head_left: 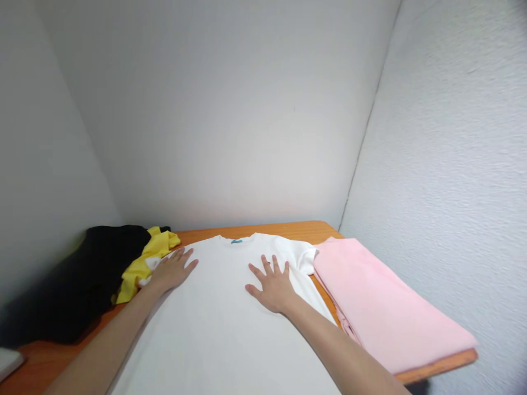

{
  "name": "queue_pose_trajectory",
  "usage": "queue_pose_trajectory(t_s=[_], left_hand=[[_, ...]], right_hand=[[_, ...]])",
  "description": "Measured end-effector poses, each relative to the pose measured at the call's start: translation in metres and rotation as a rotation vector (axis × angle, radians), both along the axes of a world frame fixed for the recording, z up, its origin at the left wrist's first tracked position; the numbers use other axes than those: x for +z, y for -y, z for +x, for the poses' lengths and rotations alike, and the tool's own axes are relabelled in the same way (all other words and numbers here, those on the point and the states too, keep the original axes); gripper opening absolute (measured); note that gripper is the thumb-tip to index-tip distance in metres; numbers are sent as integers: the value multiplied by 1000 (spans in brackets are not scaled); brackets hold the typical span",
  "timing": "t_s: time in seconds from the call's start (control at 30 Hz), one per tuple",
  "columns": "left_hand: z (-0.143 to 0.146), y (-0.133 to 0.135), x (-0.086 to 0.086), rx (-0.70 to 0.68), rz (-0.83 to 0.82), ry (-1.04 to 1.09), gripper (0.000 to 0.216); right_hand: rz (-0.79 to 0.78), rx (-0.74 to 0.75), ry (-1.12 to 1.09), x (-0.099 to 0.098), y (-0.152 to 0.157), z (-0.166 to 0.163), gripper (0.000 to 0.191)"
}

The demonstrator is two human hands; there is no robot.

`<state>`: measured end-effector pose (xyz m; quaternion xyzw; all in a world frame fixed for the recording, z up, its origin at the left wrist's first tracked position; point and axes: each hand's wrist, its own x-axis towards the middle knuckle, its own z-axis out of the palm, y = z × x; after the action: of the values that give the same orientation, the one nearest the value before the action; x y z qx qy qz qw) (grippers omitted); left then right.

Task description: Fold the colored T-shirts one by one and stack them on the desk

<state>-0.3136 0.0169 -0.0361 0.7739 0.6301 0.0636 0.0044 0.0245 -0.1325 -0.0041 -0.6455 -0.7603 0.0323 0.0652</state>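
Observation:
A white T-shirt [230,329] lies spread out on the wooden table [263,227], its neckline with a small blue-green label at the far end. My left hand [172,270] rests flat near the shirt's left shoulder, fingers stretched forward and thumb apart. On the right part of the chest, my right hand [272,284] lies palm down with its fingers spread. Neither hand grips anything. The right sleeve reaches out beside the pink cloth; the left sleeve is partly hidden behind my left hand.
Folded pink cloth [387,302] lies along the table's right side. To the left are a heap of black cloth [90,280] and a yellow garment [138,274]. A white object [9,362] shows at the lower left. Walls [247,120] stand behind and at both sides.

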Motion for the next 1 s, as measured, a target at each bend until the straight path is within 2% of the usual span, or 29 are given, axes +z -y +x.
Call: queue_pose_trajectory(t_s=[0.1,0.23,0.3,0.4,0.47,0.53,0.67,0.73,0.8,0.9,1.0], left_hand=[[3,4,-1,7,48,-38,65],[25,24,19,-24,158,-107,56],[50,44,36,-93,244,-116,53],[104,84,59,-192,330,-99,54],[139,115,71,-188,283,-45,57],[165,143,77,-176,165,23,62],[179,182,68,-165,-50,97,64],[175,193,56,-135,-81,88,65],[171,200,44,-102,-93,70,66],[169,207,31,-77,-74,54,68],[170,211,26,-66,2,62,65]], right_hand=[[-10,0,-17,2,0,1,74],[-27,-3,-30,7,3,3,74],[-29,-6,-39,8,5,3,73],[-21,-12,-73,8,7,1,72],[-7,-30,-133,10,5,1,71],[7,-84,-242,20,-2,8,68],[68,-148,-359,61,-30,57,60],[104,-175,-330,83,-46,95,52],[103,-238,-298,95,-59,134,43],[40,-339,-245,95,-73,175,40],[-43,-392,-194,81,-84,190,34]])
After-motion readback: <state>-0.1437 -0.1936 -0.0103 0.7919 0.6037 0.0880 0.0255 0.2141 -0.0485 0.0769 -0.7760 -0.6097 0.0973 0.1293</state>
